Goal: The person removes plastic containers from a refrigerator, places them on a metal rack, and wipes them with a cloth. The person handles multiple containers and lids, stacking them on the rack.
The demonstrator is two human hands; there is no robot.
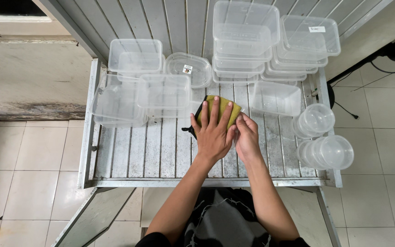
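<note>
My left hand (213, 132) lies flat, fingers spread, on a yellow-green cloth with a black edge (221, 106) that rests on the slatted metal table (129, 155). My right hand (247, 137) sits just right of it, fingers curled, touching the cloth's right edge; whether it pinches the cloth is unclear. Much of the cloth is hidden under my left hand.
Clear plastic rectangular containers stand stacked at the back left (136, 57) and back right (245, 36). A single open tub (276, 98) sits right of the cloth. Round clear tubs (328, 151) lie at the right edge. An oval container (189, 68) sits at the back centre.
</note>
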